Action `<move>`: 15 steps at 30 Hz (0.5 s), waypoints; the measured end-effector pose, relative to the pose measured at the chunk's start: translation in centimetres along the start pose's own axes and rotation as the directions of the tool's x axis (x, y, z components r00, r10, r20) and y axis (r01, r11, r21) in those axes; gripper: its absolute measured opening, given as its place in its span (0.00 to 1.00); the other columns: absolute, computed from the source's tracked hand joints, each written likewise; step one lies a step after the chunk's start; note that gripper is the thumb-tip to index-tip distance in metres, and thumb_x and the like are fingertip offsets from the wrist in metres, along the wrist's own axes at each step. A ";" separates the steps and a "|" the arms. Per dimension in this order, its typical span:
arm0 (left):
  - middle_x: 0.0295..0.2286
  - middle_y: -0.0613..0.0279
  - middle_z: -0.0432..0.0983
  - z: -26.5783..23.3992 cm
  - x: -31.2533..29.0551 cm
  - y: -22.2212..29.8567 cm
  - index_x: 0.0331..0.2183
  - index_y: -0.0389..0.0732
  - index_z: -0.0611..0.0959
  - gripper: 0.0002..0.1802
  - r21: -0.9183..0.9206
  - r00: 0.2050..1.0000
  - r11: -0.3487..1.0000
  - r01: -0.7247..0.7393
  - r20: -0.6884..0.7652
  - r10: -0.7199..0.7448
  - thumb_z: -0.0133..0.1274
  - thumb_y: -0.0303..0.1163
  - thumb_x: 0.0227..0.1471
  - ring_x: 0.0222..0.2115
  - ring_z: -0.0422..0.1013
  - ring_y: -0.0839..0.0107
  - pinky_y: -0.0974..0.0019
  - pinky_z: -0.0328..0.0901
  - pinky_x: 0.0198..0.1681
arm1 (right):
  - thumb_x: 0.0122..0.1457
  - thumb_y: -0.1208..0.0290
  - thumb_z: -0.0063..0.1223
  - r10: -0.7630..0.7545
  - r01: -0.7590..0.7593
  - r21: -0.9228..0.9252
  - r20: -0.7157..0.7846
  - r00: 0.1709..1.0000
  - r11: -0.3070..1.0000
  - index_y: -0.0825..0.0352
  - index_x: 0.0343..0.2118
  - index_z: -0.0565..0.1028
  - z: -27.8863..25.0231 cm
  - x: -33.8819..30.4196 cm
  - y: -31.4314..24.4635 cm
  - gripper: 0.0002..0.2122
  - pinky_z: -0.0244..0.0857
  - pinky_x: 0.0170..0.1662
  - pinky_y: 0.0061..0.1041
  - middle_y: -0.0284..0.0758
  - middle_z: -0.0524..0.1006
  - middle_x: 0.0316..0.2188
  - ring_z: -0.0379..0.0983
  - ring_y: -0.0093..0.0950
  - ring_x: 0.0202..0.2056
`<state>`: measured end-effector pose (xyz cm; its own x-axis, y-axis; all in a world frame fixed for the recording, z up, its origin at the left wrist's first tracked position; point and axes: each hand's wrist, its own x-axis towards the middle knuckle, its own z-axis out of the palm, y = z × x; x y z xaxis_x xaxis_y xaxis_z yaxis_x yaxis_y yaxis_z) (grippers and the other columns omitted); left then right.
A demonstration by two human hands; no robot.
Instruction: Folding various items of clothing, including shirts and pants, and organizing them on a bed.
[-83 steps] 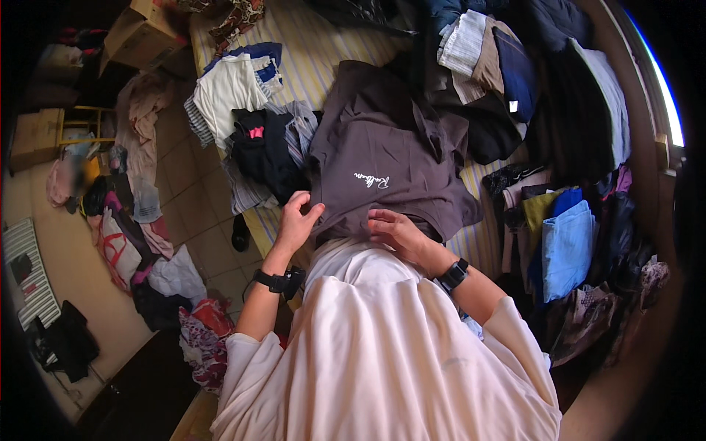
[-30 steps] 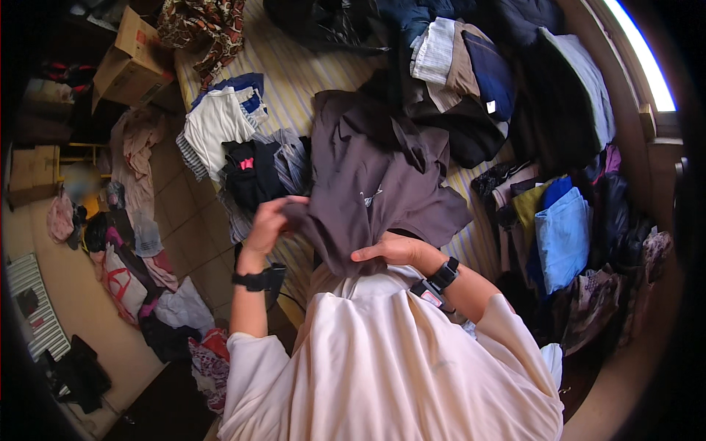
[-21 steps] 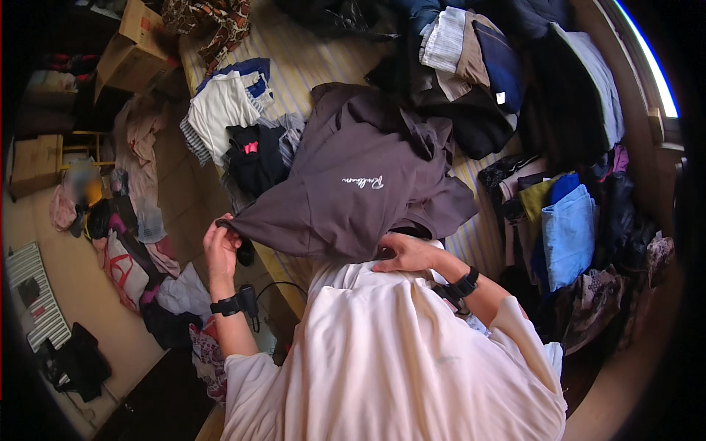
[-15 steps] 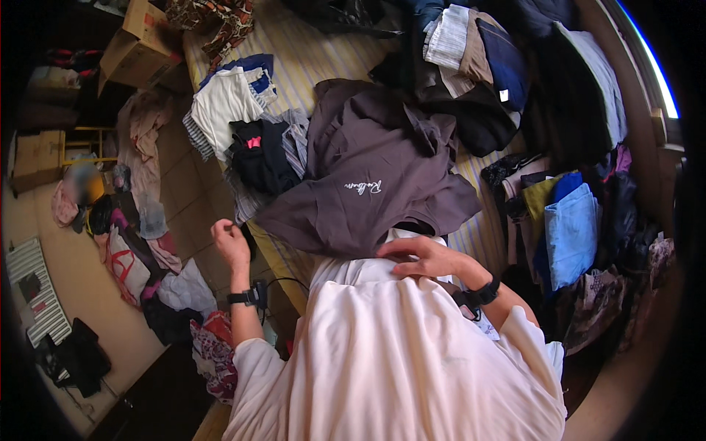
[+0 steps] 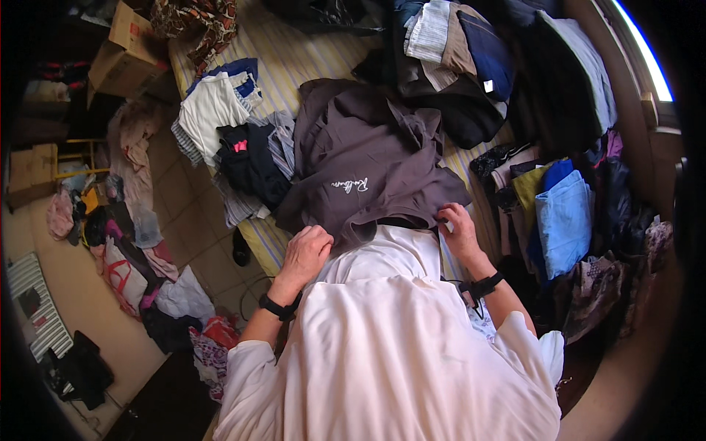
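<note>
A dark grey-brown shirt (image 5: 353, 147) with white script lettering lies spread, rumpled, in front of me on the striped bedcover. Its near edge bunches into a rounded, collar-like fold just ahead of my lap. My left hand (image 5: 305, 256) is closed at the near left part of the shirt, fingertips on the cloth. At the near right edge, my right hand (image 5: 461, 229) pinches the fabric between thumb and fingers. Black bands circle both wrists.
Left of the shirt lie a white garment (image 5: 213, 110) and a black one (image 5: 254, 165). Folded trousers (image 5: 441, 37) are stacked at the far right. A light blue folded garment (image 5: 565, 224) sits right. A cardboard box (image 5: 129, 55) and scattered clothes lie beyond the bed's left side.
My left hand has come in from the left, away from the shirt, onto its near left edge. My right hand has moved outward to the near right edge and pinches it.
</note>
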<state>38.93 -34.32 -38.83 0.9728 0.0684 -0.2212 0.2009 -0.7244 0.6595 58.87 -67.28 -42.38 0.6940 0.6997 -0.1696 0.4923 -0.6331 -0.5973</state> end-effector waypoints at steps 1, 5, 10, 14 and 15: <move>0.32 0.59 0.70 0.1 0.1 0.0 0.32 0.38 0.76 0.12 0.010 0.998 1.000 -0.016 -0.062 0.017 0.59 0.24 0.41 0.36 0.69 0.57 0.58 0.66 0.38 | 0.47 0.84 0.57 -0.034 0.036 0.021 -0.077 0.996 0.999 0.68 0.37 0.70 -0.2 0.1 0.2 0.14 0.65 0.48 0.30 0.39 0.73 0.38 0.71 0.36 0.42; 0.31 0.59 0.69 -0.7 0.5 2.6 0.31 0.40 0.75 0.14 -0.130 0.980 0.983 0.132 -0.132 -0.149 0.62 0.26 0.39 0.37 0.69 0.57 0.58 0.66 0.38 | 0.57 0.84 0.47 0.145 -0.091 0.478 -0.078 0.986 0.874 0.71 0.37 0.66 -0.3 0.7 1.5 0.06 0.61 0.45 0.23 0.41 0.72 0.33 0.69 0.26 0.37; 0.30 0.59 0.69 1.3 0.3 1.0 0.30 0.41 0.74 0.15 0.025 1.000 1.000 -0.008 0.024 0.008 0.63 0.27 0.39 0.35 0.69 0.58 0.58 0.65 0.37 | 0.58 0.82 0.48 0.227 -0.165 0.438 -0.091 0.970 0.884 0.70 0.38 0.66 -0.9 1.9 1.8 0.06 0.63 0.43 0.24 0.42 0.74 0.34 0.71 0.28 0.38; 0.28 0.56 0.73 0.8 1.6 -0.1 0.32 0.39 0.75 0.09 -0.141 0.979 0.988 0.069 -0.181 -0.094 0.57 0.24 0.44 0.33 0.72 0.58 0.59 0.67 0.37 | 0.59 0.79 0.50 0.172 -0.114 0.286 -0.186 0.967 0.951 0.69 0.39 0.67 -2.9 3.4 0.5 0.07 0.66 0.37 0.27 0.44 0.75 0.31 0.74 0.35 0.33; 0.28 0.55 0.75 -0.2 2.1 0.1 0.32 0.38 0.76 0.07 -0.352 0.925 0.927 0.125 -0.297 -0.238 0.54 0.22 0.46 0.32 0.73 0.58 0.60 0.67 0.37 | 0.58 0.74 0.56 0.085 -0.026 0.243 -0.235 0.968 0.970 0.69 0.38 0.68 -4.0 4.2 0.4 0.10 0.67 0.34 0.29 0.44 0.76 0.28 0.75 0.40 0.30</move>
<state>40.98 -34.07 -39.08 0.8860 0.4395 -0.1476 0.3486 -0.4215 0.8371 64.11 -65.92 -40.19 0.8373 0.5459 -0.0303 0.3317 -0.5512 -0.7656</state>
